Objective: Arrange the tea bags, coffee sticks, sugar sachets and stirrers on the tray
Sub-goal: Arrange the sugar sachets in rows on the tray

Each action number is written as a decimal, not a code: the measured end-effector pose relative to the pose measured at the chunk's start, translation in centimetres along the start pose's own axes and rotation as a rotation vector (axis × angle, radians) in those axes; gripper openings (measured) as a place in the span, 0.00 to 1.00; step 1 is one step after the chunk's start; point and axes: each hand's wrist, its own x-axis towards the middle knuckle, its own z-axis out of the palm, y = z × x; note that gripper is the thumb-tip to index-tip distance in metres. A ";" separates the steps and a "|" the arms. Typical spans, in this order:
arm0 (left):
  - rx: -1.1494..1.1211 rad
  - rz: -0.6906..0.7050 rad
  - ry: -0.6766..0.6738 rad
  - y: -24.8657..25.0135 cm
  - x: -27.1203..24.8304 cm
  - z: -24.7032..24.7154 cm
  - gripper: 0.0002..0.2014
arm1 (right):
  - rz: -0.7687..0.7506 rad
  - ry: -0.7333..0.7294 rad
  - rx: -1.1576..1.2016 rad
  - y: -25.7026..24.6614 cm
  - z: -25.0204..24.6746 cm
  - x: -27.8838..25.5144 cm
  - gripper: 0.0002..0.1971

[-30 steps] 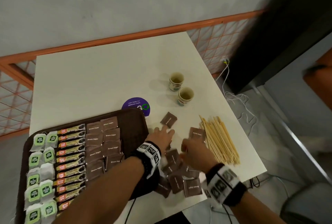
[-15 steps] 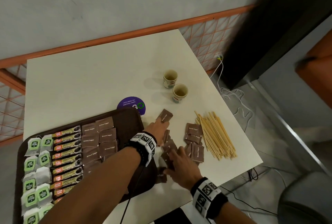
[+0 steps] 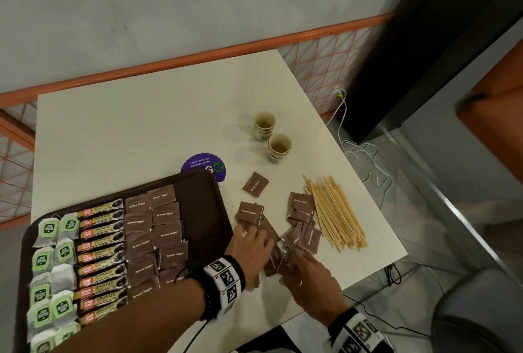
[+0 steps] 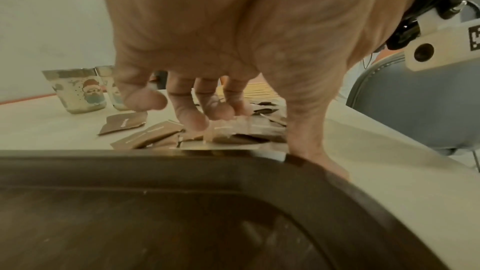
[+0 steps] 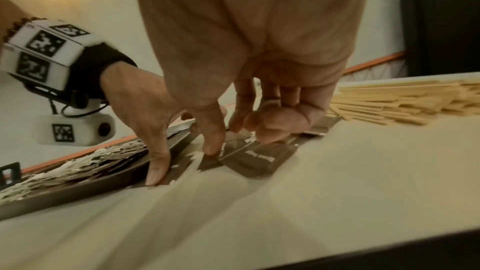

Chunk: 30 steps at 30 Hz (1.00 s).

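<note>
A brown tray [image 3: 203, 211] at the left holds rows of green tea bags [image 3: 53, 262], coffee sticks [image 3: 102, 256] and brown sugar sachets [image 3: 158, 234]. Loose sugar sachets [image 3: 308, 236] lie scattered on the white table to the tray's right, one sachet [image 3: 255, 184] apart and farther back. Wooden stirrers [image 3: 336, 211] are piled at the right. My left hand [image 3: 250, 242] presses its spread fingers on the loose sachets beside the tray rim. Close to it, my right hand [image 3: 308, 276] has curled fingers and its thumb [image 5: 213, 147] on sachets [image 5: 257, 157].
Two paper cups [image 3: 264, 125] [image 3: 279, 147] stand behind the sachets, and a purple sticker [image 3: 203, 166] lies at the tray's far corner. The table's right edge [image 3: 376, 211] drops to a floor with cables [image 3: 365, 154]. A grey chair [image 3: 481, 310] sits at the lower right.
My left hand drew back from the far single sachet to the near pile. My right hand moved left from near the stirrers, so both hands now meet over the sachets.
</note>
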 end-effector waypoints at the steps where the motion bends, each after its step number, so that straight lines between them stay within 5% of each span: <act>1: -0.013 -0.011 0.018 0.2 0.0 -0.1 0.42 | 0.026 0.019 0.003 0.4 0.1 0.1 0.15; 5: -0.081 -0.069 0.116 0.2 0.7 -1.0 0.38 | 0.141 0.116 0.047 2.3 0.0 0.6 0.18; 10: -0.333 -0.169 0.183 -0.8 1.3 -1.7 0.42 | 0.190 0.142 0.124 2.5 -0.3 1.9 0.40; 13: -0.440 -0.120 0.214 -1.0 0.9 -1.9 0.38 | 0.166 0.114 0.141 1.9 0.5 1.9 0.33; 16: -0.602 -0.122 0.204 -0.4 0.9 -1.8 0.30 | 0.265 0.275 0.254 1.7 -0.6 2.6 0.22; 20: -0.907 -0.260 0.190 1.0 2.4 -2.2 0.23 | 0.295 0.276 0.229 0.9 -1.4 3.9 0.16; 24: -0.862 -0.348 0.197 2.4 4.4 -2.9 0.24 | 0.213 0.254 0.199 0.8 -0.3 3.7 0.13; 30: -0.850 -0.424 0.112 3.2 5.9 -3.2 0.26 | 0.312 0.334 0.373 1.2 0.9 3.3 0.14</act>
